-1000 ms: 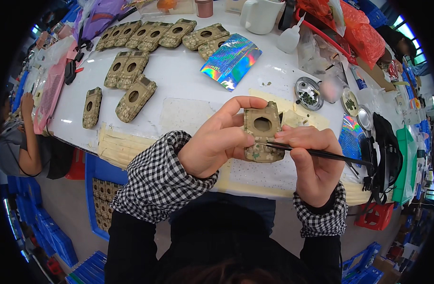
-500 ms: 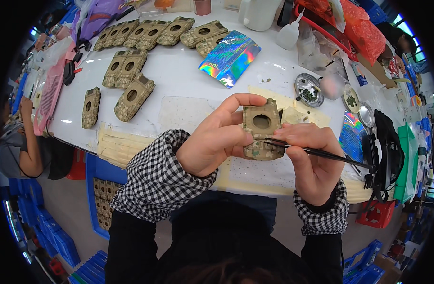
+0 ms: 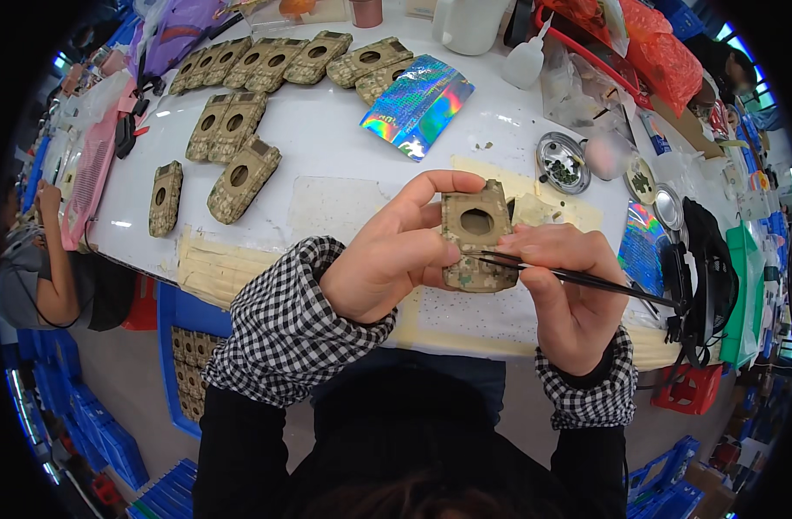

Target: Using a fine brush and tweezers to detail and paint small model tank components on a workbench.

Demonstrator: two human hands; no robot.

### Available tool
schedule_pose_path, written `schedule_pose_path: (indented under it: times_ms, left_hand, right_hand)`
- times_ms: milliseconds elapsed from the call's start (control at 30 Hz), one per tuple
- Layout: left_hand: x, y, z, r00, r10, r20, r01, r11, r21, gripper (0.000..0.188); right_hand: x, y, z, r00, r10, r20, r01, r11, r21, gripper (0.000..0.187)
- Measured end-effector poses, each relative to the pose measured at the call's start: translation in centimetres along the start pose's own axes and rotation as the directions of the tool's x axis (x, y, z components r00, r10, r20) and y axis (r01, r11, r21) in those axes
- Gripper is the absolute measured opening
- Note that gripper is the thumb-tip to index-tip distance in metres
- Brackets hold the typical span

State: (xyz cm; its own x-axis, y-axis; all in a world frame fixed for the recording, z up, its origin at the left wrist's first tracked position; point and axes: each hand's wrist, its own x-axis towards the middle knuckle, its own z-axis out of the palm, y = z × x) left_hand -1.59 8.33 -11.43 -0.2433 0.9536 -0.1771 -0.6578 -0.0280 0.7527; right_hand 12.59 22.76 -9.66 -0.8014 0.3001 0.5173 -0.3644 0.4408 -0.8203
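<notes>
Above the table's front edge, my left hand (image 3: 387, 255) grips a camouflage-painted model tank hull (image 3: 476, 274) by its left side and far end. A round hole opens in the hull's upper face. My right hand (image 3: 573, 281) is closed around black tweezers (image 3: 595, 282), and their tips touch or hover just over the hull below the hole; which of the two I cannot tell. Whether anything tiny sits between the tips is too small to see. The right fingertips rest against the hull's right edge.
Several matching hulls (image 3: 233, 176) stand at the left and back of the white table. A shiny foil pouch (image 3: 418, 108) lies beyond my hands. To the right are a round tin of small dark green parts (image 3: 564, 164), a squeeze bottle (image 3: 524, 65) and a black bag (image 3: 705, 268). A blue tray (image 3: 173, 346) holds more hulls below left.
Almost nothing differs. The tweezers and both hands keep their places on the hull, and the whole view has shifted very slightly.
</notes>
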Motion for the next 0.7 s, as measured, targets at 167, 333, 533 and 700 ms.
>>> schedule_pose_path:
  times_ms: [167, 333, 533, 700]
  left_hand:
    - [0.0, 0.2, 0.2, 1.0, -0.007, -0.004, 0.007, 1.0, 0.006, 0.069]
    - [0.0, 0.0, 0.1, 1.0, 0.001, 0.004, -0.001, 1.0, 0.004, 0.069]
    - [-0.3, 0.3, -0.1, 1.0, 0.014, -0.012, -0.013, 1.0, 0.011, 0.07]
    - [0.3, 0.1, 0.2, 0.999, 0.049, 0.012, -0.049, 0.998, 0.037, 0.072]
  right_hand:
    - [0.0, 0.0, 0.0, 1.0, -0.003, 0.008, 0.003, 1.0, -0.016, 0.014]
    - [-0.2, 0.1, 0.0, 1.0, -0.001, -0.022, 0.002, 0.999, 0.036, 0.016]
    - [0.1, -0.5, -1.9, 0.988, -0.083, -0.127, 0.097, 0.99, 0.107, 0.027]
    - [2.3, -3.6, -7.3, 0.926, -0.335, -0.172, 0.358, 0.925, 0.125, 0.032]
